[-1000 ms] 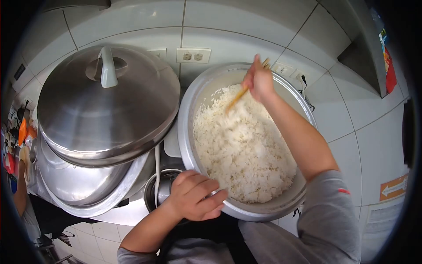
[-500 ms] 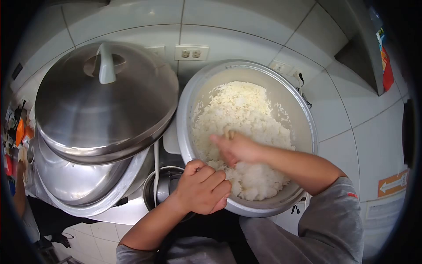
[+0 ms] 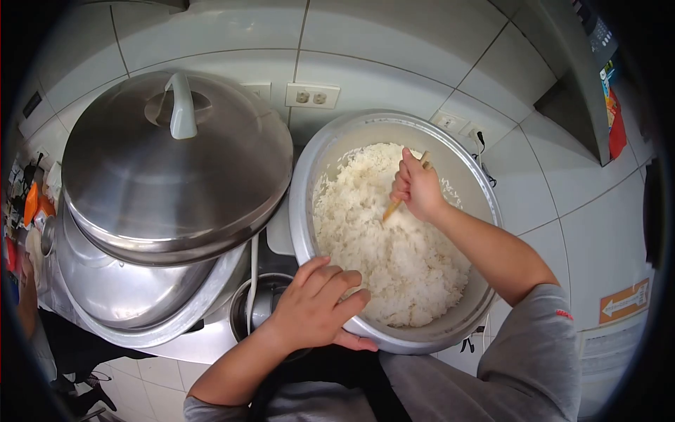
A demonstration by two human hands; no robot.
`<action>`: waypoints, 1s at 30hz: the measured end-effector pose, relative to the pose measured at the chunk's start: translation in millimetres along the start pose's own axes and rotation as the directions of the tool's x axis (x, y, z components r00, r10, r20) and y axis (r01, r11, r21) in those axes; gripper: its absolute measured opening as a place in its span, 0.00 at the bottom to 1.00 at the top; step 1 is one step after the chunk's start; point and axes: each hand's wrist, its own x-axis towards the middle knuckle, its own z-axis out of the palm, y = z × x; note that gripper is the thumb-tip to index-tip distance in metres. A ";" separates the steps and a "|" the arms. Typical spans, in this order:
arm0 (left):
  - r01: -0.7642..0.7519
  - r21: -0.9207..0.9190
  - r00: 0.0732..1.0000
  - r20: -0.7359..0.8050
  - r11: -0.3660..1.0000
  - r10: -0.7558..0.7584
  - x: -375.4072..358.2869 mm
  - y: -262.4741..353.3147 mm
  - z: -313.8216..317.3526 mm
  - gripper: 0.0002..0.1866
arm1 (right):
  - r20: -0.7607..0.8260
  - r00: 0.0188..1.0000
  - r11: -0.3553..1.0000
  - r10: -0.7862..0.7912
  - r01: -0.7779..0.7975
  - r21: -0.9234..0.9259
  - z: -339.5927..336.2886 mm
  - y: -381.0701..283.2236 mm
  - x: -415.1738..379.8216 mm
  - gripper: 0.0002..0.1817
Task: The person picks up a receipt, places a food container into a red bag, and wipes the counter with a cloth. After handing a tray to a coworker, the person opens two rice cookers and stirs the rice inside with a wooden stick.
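White rice (image 3: 373, 260) fills much of a large round metal pot (image 3: 304, 211). Over the rice, my right hand (image 3: 418, 186) is closed around a wooden paddle (image 3: 392, 209), whose lower end is sunk in the rice. At the pot's near left rim rests my left hand (image 3: 325, 304), fingers apart and bent over the edge, thumb against the outer wall. It holds only the rim, with no tool in it.
A big domed steel lid (image 3: 176, 190) lies left of the pot, above a second metal vessel (image 3: 126, 295). Between them and me stands a small pot (image 3: 264, 299). Wall outlets (image 3: 313, 96) are behind. Another person's arm (image 3: 28, 299) shows at far left.
My right hand has risen from low in the rice toward the pot's back, and the paddle now shows. My left hand has loosened from a fist and spread on the rim.
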 end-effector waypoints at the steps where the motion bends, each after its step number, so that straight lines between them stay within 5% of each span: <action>1: -0.005 0.003 1.000 -0.010 1.000 0.005 3.0 -1.3 -2.1 0.31 | 0.043 0.975 0.976 0.216 -0.217 0.034 -8.3 -7.9 0.9 0.27; 3: 0.048 -0.105 0.996 0.074 0.993 -0.040 5.7 -0.9 -5.7 0.35 | -0.053 0.982 0.960 -0.180 0.164 -0.225 -15.4 -21.3 42.8 0.26; 5: 0.053 -0.131 0.994 0.102 0.990 -0.040 10.0 -1.6 -10.9 0.36 | -0.217 0.867 0.893 -0.450 0.435 -0.114 -18.0 -38.5 88.2 0.25; 8: 0.074 -0.157 0.986 0.161 0.985 -0.049 12.2 -3.0 -14.7 0.38 | -0.427 0.861 0.934 -0.277 0.346 0.092 -23.9 -1.3 100.5 0.26; 9: 0.096 -0.161 0.979 0.194 0.982 -0.063 12.4 -2.8 -15.3 0.38 | -0.378 0.895 0.921 -0.237 0.331 0.206 -30.1 7.6 94.2 0.26; 13: 0.107 -0.140 0.978 0.192 0.984 -0.079 12.7 -0.4 -15.7 0.38 | -0.318 0.915 0.934 -0.247 0.312 0.172 -31.6 29.0 51.2 0.25; 15: 0.113 -0.126 0.976 0.198 0.986 -0.087 13.4 0.2 -16.2 0.39 | -0.202 0.979 0.976 0.031 0.014 0.216 -14.4 21.2 11.4 0.24; 16: 0.106 -0.126 0.977 0.197 0.986 -0.080 13.5 0.0 -15.9 0.39 | -0.205 0.978 0.976 0.024 0.021 0.216 -10.3 11.9 -6.5 0.24; 18: 0.115 -0.139 0.978 0.188 0.984 -0.088 11.9 1.0 -14.7 0.39 | 0.112 0.898 0.901 0.425 -0.431 0.044 -1.3 -8.2 -34.3 0.25; 20: 0.115 -0.146 0.977 0.194 0.983 -0.085 13.5 1.7 -16.1 0.39 | -0.099 0.992 0.992 0.081 -0.090 -0.092 -7.2 -24.1 -3.1 0.26; 21: 0.114 -0.155 0.975 0.208 0.981 -0.080 14.4 2.3 -17.5 0.40 | -0.198 0.969 0.985 -0.150 0.129 -0.113 -23.0 -28.0 30.7 0.27; 23: 0.109 -0.141 0.974 0.213 0.984 -0.077 14.2 2.8 -18.7 0.41 | -0.331 0.888 0.927 -0.320 0.366 0.084 -47.4 -45.7 82.1 0.28; 26: 0.100 -0.130 0.971 0.227 0.986 -0.069 13.5 2.1 -17.7 0.43 | -0.550 0.786 0.938 -0.281 0.346 0.015 -32.0 20.6 111.0 0.22; 28: 0.111 -0.133 0.966 0.245 0.985 -0.076 13.9 1.1 -18.4 0.43 | -0.455 0.865 0.977 -0.212 0.189 -0.097 6.7 33.4 81.1 0.24; 30: 0.117 -0.134 0.967 0.242 0.984 -0.082 12.7 2.2 -17.6 0.43 | -0.218 0.952 0.977 -0.213 0.207 -0.046 17.5 33.7 43.5 0.25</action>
